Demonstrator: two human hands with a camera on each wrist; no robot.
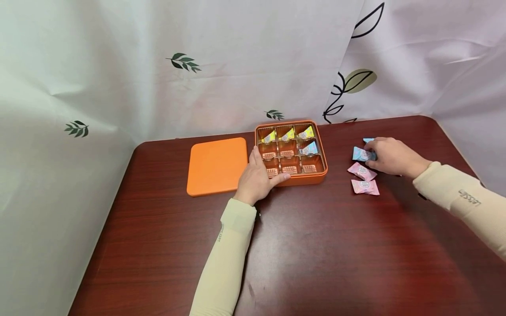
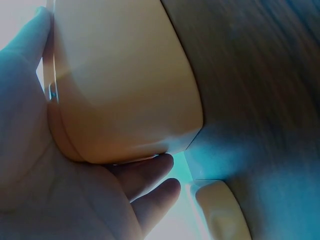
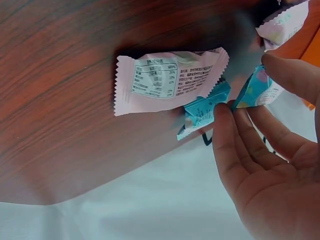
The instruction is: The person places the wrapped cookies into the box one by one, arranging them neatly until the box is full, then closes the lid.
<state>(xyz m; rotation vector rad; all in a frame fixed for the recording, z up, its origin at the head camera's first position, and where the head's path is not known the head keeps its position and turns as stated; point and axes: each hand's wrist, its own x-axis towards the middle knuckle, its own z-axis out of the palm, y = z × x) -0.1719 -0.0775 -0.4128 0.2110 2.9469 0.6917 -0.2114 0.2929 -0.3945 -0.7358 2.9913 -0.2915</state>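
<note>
My left hand (image 1: 254, 179) rests against the near left corner of an orange box (image 1: 302, 179), thumb along the front and fingers along the left side. Brown compartments line the box. Yellow-wrapped candies (image 1: 287, 135) sit in the back row, and a blue-wrapped candy (image 1: 309, 148) lies in the middle row's right compartment. To the right, my right hand (image 1: 395, 156) pinches another blue candy (image 3: 260, 89) between thumb and fingertips. Beside that hand lie a further blue candy (image 3: 204, 114) and a pink candy (image 3: 170, 80), the latter mostly hidden in the head view.
An orange lid (image 1: 216, 166) lies flat on the dark red table (image 1: 300, 245), left of the box. Two pink candies (image 1: 365, 187) lie between the box and my right hand. Behind the table hangs a white curtain (image 1: 237, 79) with leaf prints.
</note>
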